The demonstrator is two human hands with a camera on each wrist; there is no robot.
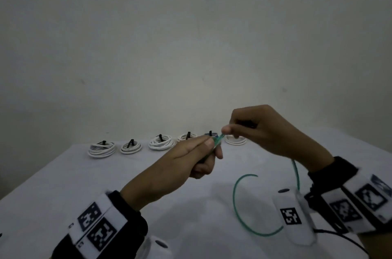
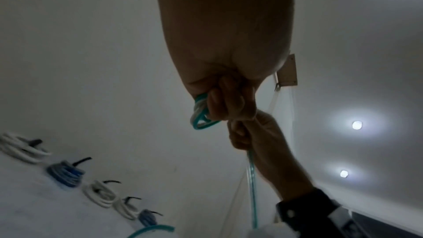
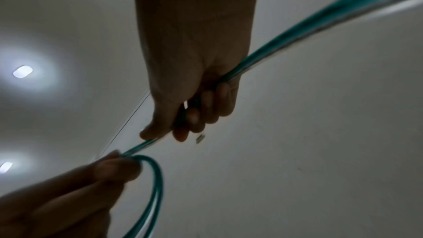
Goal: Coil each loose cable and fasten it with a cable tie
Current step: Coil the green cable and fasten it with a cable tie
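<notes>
A loose green cable [image 1: 236, 201] curves over the white table [image 1: 63, 182], and its far part rises into my hands. My left hand [image 1: 203, 152] is raised above the table and grips a small loop of the green cable [image 2: 201, 115] in curled fingers. My right hand [image 1: 254, 129] is just right of it and pinches the green cable [image 3: 286, 39] between thumb and fingers. The cable runs taut between the two hands, and the left hand [image 3: 109, 169] holds a green loop below the right hand's fingers [image 3: 206, 113].
A row of coiled cables [image 1: 101, 149] fastened with black ties lies along the table's far edge, mostly white, one blue coil [image 2: 65, 174]. A white wall stands behind. Ceiling lights [image 2: 356, 124] show in the wrist views.
</notes>
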